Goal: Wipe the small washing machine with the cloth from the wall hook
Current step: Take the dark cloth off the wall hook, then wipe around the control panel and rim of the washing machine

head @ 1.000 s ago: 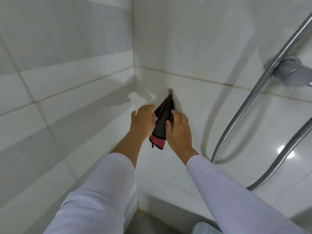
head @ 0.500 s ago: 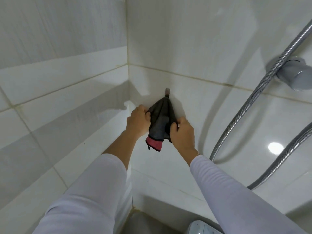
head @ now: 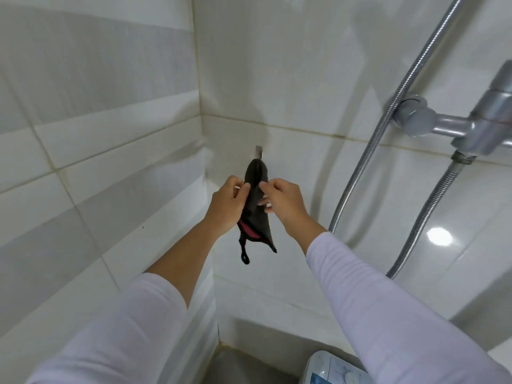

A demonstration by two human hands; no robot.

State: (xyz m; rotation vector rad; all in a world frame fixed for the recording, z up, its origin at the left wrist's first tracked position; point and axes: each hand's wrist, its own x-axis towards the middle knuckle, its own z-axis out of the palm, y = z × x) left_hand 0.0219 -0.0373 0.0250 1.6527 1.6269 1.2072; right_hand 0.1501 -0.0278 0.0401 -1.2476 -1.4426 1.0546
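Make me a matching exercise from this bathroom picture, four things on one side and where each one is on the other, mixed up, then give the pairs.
Things:
1. cloth
2. wall hook
3. shower hose
4. washing machine

Places:
A. bottom edge of the view, under the right sleeve
B. on the tile just above the cloth's top
C. between the left hand and the right hand
D. running down the right side of the wall

Pairs: 1-C, 2-B, 3-D, 4-A

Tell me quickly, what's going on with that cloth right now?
Left hand and right hand pinching the dark grey cloth with pink trim. Cloth apparently off the small metal wall hook. Nothing in the way.
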